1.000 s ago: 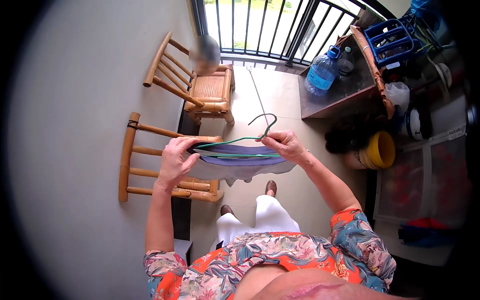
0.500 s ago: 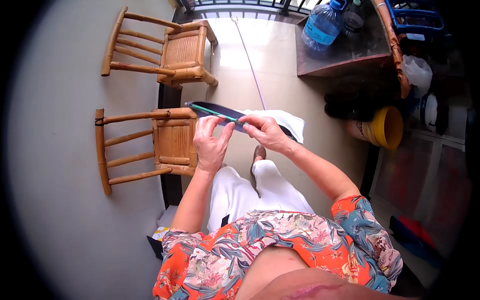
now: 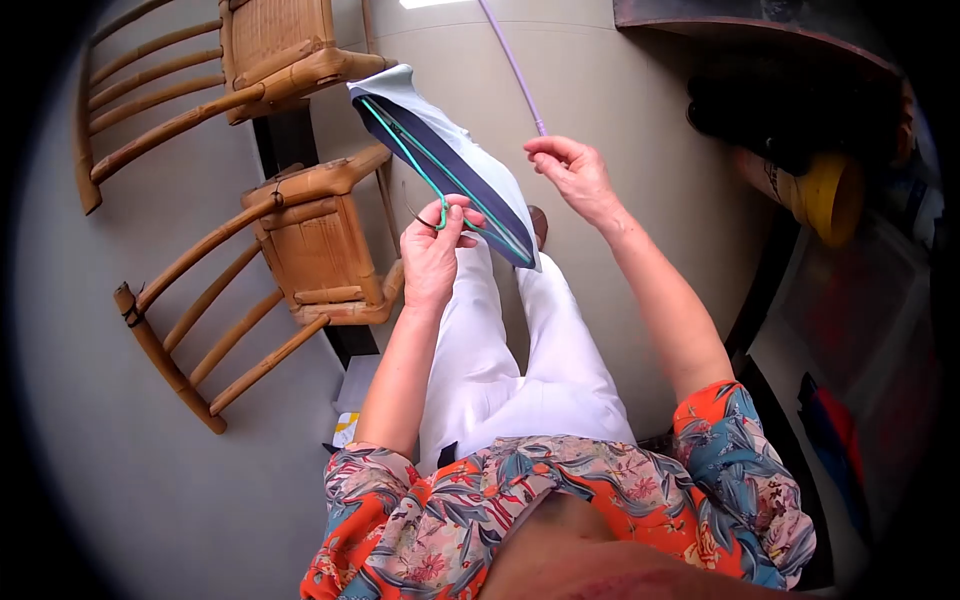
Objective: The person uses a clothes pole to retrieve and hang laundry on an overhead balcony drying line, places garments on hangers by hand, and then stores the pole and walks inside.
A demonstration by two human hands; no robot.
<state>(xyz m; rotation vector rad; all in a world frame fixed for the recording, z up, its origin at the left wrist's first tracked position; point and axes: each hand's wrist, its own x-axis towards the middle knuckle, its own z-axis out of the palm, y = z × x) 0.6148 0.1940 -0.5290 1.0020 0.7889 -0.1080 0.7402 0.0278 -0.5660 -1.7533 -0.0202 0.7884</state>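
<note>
Green hanger (image 3: 405, 149) between left fingers (image 3: 456, 212), garment (image 3: 507, 196) beyond, right fingers (image 3: 560, 150) away

**Room right, chairs left**

I could pass over the floor (image 3: 655, 150) between the right hand (image 3: 580, 182) and the yellow bucket (image 3: 832, 198). Ahead, the purple pole (image 3: 513, 65) bars that hand; leftward, the nearer chair (image 3: 318, 245) and farther chair (image 3: 278, 45) block me.

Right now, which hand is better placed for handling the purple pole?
Probably the right hand: its fingers are beside the near end of the purple pole, while the left hand holds the green hanger with the garment.
</note>
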